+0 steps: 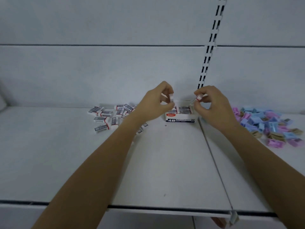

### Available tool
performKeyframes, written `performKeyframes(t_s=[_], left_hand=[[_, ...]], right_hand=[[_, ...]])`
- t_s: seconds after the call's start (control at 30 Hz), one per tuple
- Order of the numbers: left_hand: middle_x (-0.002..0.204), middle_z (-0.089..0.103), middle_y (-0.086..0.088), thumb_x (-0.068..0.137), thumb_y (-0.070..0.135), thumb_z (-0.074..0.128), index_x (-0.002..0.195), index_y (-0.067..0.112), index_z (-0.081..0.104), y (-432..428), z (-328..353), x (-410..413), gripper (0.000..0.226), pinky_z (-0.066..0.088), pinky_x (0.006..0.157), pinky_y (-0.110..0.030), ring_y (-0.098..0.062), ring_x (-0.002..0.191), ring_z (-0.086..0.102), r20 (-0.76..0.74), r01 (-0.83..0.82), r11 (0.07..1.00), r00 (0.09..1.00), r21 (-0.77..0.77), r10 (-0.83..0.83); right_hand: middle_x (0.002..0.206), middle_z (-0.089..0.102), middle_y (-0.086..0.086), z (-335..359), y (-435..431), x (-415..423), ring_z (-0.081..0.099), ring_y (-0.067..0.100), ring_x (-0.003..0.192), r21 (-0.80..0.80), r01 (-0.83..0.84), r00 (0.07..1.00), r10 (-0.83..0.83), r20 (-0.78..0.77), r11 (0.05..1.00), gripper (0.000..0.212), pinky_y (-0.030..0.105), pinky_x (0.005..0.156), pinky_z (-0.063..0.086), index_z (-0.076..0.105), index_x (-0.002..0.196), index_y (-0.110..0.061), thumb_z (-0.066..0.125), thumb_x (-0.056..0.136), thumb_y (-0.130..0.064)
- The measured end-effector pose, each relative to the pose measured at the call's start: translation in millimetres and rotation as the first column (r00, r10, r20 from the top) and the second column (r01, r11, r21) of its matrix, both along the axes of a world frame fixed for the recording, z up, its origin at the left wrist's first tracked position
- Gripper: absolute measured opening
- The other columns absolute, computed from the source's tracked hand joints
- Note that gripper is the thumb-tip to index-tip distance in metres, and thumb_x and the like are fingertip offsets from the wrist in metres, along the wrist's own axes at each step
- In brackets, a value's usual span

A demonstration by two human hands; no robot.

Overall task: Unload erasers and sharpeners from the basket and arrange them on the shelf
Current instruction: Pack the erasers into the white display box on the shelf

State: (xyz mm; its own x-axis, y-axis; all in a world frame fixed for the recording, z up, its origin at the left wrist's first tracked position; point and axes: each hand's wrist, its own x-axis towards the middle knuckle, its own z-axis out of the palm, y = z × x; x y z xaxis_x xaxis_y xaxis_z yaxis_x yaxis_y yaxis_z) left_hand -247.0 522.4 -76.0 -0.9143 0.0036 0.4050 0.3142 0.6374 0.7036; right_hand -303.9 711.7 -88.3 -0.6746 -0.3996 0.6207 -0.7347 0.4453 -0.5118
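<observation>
The left hand [154, 104] pinches a small white rubber eraser [171, 97] above the white cardboard 4B box [180, 120] on the grey metal shelf [165, 162]. The right hand [214, 106] pinches a second eraser [199, 97]. They are probably light and slightly soft, so the long sides give the best hold.

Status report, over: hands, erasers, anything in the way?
Left hand pinches one eraser; right hand pinches second eraser. Both over open 4B box. Nothing between hands and box.
</observation>
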Motion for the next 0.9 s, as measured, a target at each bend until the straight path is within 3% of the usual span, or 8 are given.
performKeyframes(t_s=[0.13, 0.33, 0.47, 0.6, 0.7, 0.8, 0.9], left_hand=[[0.089, 0.061, -0.001, 0.084, 0.004, 0.061, 0.090, 0.016, 0.052, 5, -8, -5, 0.016, 0.038, 0.070, -0.005, -0.010, 0.082, 0.057, -0.029, 0.059, 0.997, 0.998, -0.042, -0.060], [0.090, 0.063, 0.003, 0.085, 0.014, 0.063, 0.091, 0.012, 0.065, -1, -18, -13, 0.007, 0.031, 0.068, 0.000, -0.009, 0.086, 0.050, 0.051, -0.025, 0.976, 0.998, -0.215, 0.037], [0.091, 0.067, 0.000, 0.087, 0.015, 0.061, 0.092, 0.009, 0.068, 0, -18, -13, 0.010, 0.032, 0.065, -0.002, -0.014, 0.085, 0.057, 0.056, -0.049, 0.973, 0.996, -0.224, 0.063], [0.091, 0.069, -0.003, 0.090, 0.016, 0.056, 0.091, 0.009, 0.069, 0, -21, -14, 0.015, 0.043, 0.077, -0.020, -0.018, 0.088, 0.062, 0.096, -0.065, 0.962, 0.991, -0.265, 0.093], [0.095, 0.067, -0.004, 0.093, 0.024, 0.052, 0.093, 0.011, 0.068, -2, -21, -15, 0.021, 0.044, 0.086, -0.036, -0.020, 0.095, 0.055, 0.070, -0.063, 0.921, 0.993, -0.384, 0.098], [0.085, 0.063, -0.002, 0.094, 0.037, 0.045, 0.085, 0.009, 0.067, -5, -20, -14, 0.036, 0.042, 0.086, -0.039, -0.021, 0.089, 0.052, 0.024, -0.006, 0.920, 1.000, -0.392, 0.017], [0.067, 0.053, 0.003, 0.086, 0.055, 0.024, 0.068, 0.012, 0.059, -6, -20, -13, 0.059, 0.045, 0.080, -0.041, -0.017, 0.076, 0.047, 0.026, 0.022, 0.854, 1.000, -0.519, -0.010]], right_hand=[[0.081, 0.051, -0.008, -2, -1, -6, 0.048, 0.001, 0.074, 0.117, -0.040, 0.998, 0.035, 0.048, 0.992, 0.018, 0.001, 0.069, 0.034, 0.059, 0.096, -0.012, 0.060, 0.081, -0.003], [0.088, 0.053, -0.010, -8, 0, -13, 0.045, 0.010, 0.084, 0.285, -0.038, 0.999, 0.033, 0.021, 0.958, 0.012, 0.024, 0.071, 0.030, 0.061, 0.099, -0.013, 0.058, 0.087, -0.015], [0.085, 0.060, -0.003, -13, 0, -17, 0.052, 0.021, 0.081, 0.325, -0.101, 0.995, 0.094, 0.036, 0.940, 0.014, 0.038, 0.074, 0.044, 0.064, 0.098, -0.010, 0.055, 0.089, -0.013], [0.087, 0.066, 0.007, -12, 1, -18, 0.055, 0.026, 0.082, 0.338, -0.096, 0.995, 0.087, 0.041, 0.936, 0.014, 0.040, 0.074, 0.045, 0.065, 0.098, -0.010, 0.055, 0.089, -0.013], [0.091, 0.066, 0.004, -10, 3, -16, 0.055, 0.024, 0.086, 0.317, -0.076, 0.997, 0.071, 0.026, 0.945, 0.014, 0.031, 0.075, 0.041, 0.065, 0.099, -0.008, 0.056, 0.089, -0.013], [0.086, 0.060, -0.005, -8, 4, -15, 0.055, 0.022, 0.085, 0.260, -0.062, 0.998, 0.051, 0.048, 0.964, 0.012, 0.023, 0.067, 0.032, 0.063, 0.098, -0.007, 0.056, 0.089, -0.012], [0.087, 0.059, -0.005, -8, 3, -14, 0.056, 0.022, 0.084, 0.253, -0.089, 0.995, 0.077, 0.058, 0.963, 0.012, 0.023, 0.066, 0.034, 0.063, 0.098, -0.006, 0.057, 0.089, -0.011]])
